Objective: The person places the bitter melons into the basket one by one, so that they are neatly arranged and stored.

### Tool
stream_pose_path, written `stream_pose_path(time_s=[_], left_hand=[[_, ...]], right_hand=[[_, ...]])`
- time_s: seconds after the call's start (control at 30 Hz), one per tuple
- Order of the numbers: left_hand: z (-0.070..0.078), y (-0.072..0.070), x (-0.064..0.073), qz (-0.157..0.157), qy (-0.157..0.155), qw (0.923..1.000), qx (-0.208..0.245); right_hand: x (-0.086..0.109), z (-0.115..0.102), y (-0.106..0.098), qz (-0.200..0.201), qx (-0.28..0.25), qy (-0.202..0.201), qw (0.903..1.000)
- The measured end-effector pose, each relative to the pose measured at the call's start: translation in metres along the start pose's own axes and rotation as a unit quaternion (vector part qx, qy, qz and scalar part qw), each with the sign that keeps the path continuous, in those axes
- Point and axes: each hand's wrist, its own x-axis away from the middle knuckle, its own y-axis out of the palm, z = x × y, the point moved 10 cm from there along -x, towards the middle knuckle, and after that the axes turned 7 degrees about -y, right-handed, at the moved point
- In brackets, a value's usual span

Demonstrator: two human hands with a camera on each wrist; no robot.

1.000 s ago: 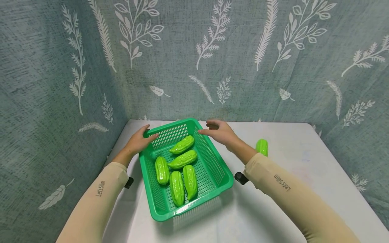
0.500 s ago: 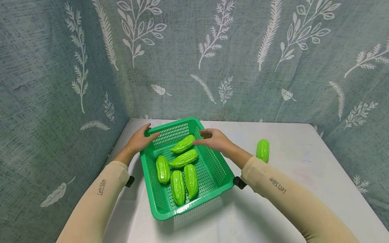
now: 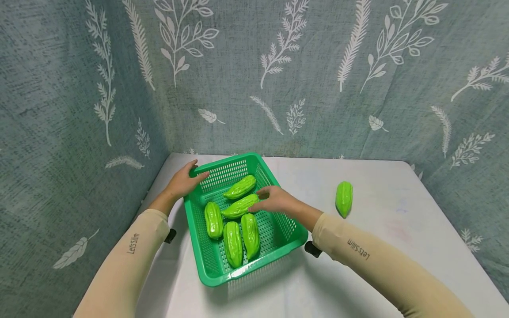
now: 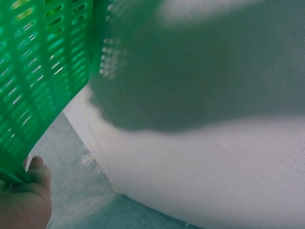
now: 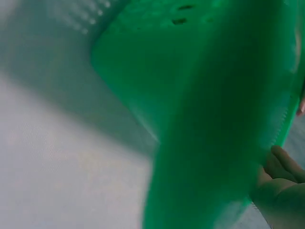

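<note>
In the head view, a green slotted plastic basket point(image 3: 274, 253) holds several bright green bitter melons point(image 3: 233, 244). My left hand point(image 3: 184, 180) grips its far left corner, thumb over the rim on the inside and fingers outside. The left wrist view shows that hand point(image 4: 29, 198) at the basket's rim. My right hand point(image 3: 278, 201) reaches over the right rim into the basket. Its thumb and fingers are spread at the right end of the middle bitter melon point(image 3: 238, 208); whether they touch it I cannot tell. The basket wall partly hides the right hand point(image 5: 281, 183) in the right wrist view.
One more bitter melon point(image 3: 343, 198) lies on the white table point(image 3: 381, 212), right of the basket. A grey-green curtain point(image 3: 318, 128) with white leaf prints hangs behind the table and along its left side.
From above the basket's right rim, my right hand has moved down and toward me, into the basket beside the middle bitter melon. The left hand keeps its grip on the corner.
</note>
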Motion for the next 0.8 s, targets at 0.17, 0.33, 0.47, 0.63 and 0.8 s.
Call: stream_pose_path(time_s=[0.17, 0.33, 0.47, 0.63, 0.8], left_hand=[[0.0, -0.001, -0.002, 0.009, 0.001, 0.9999, -0.012], [-0.001, -0.001, -0.005, 0.016, -0.001, 0.9997, -0.017], [-0.001, -0.002, -0.006, 0.019, -0.003, 0.9996, -0.018], [0.0, -0.002, -0.004, 0.013, -0.002, 0.9998, -0.015], [0.001, -0.001, 0.0, 0.001, 0.0, 1.0, 0.001]], right_hand=[[0.003, 0.008, 0.012, -0.008, 0.034, 0.015, 0.9993], [0.006, 0.014, 0.023, -0.015, 0.081, 0.025, 0.9963], [0.008, 0.015, 0.033, -0.024, 0.104, 0.025, 0.9939], [0.009, 0.019, 0.044, -0.023, 0.123, 0.031, 0.9917], [0.012, 0.024, 0.054, -0.028, 0.125, 0.038, 0.991]])
